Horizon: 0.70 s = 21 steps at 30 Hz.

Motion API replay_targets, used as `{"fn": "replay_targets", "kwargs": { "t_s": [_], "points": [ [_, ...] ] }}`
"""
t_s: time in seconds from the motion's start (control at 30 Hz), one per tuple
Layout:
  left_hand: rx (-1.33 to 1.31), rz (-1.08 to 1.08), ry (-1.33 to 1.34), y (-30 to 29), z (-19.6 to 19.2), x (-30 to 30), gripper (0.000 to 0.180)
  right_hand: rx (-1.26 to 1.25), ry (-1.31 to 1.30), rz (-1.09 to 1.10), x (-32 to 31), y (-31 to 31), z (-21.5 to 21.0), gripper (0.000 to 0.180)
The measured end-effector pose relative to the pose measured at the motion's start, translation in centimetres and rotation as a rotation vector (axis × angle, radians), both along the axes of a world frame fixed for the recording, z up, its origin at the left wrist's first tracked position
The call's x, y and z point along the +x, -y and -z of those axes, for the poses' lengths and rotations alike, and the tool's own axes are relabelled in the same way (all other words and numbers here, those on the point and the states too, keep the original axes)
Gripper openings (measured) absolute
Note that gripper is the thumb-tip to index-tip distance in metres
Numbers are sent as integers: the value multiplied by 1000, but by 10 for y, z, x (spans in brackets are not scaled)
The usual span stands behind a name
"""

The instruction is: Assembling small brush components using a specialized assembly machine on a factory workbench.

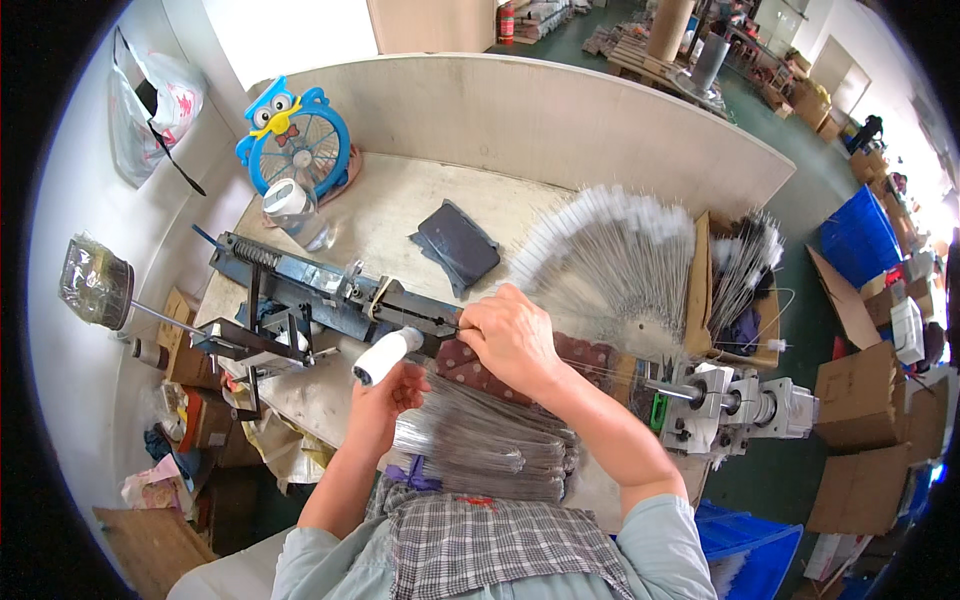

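Observation:
My right hand (512,338) is closed in a pinch at the right end of a long dark metal fixture (350,293). Thin metal wire (600,369) runs from behind that hand toward a motor-driven spindle (690,392) at the right; the exact grip is partly hidden by my knuckles. My left hand (385,398) is below a white roll-shaped piece (388,356), its fingers loosely curled and apart. Whether it touches the roll, I cannot tell. Beneath my hands lies a thick bundle of straight metal wires (490,440), beside a dotted dark red cloth (470,375).
White-bristled wire brushes (600,235) fan out at the back right, beside a cardboard box (700,290) with more. A dark folded cloth (457,247), a clear jar (290,205) and a blue owl-shaped fan (298,145) stand farther back. A low panel (560,115) borders the table.

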<state>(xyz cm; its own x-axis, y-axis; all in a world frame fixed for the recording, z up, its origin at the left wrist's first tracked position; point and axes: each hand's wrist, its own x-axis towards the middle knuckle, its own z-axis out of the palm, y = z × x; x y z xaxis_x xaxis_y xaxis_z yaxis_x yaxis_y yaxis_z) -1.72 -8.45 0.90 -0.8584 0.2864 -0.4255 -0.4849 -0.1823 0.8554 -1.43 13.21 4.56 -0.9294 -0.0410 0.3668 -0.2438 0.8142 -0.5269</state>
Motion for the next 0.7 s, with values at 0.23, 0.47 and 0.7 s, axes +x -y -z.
{"fn": "replay_targets", "kwargs": {
  "t_s": [0.23, 0.47, 0.7],
  "points": [
    [19, 236, 2, -33, -8, -8, 50, 17, 110, 16, -1, 10, -6, 9],
    [-610, 455, -432, -30, 28, -24, 48, 89, 83, 20, 6, 5, -16, 8],
    [269, 54, 41, -69, 27, 8, 20, 18, -108, 41, 70, -8, 4, 16]
  ]
}}
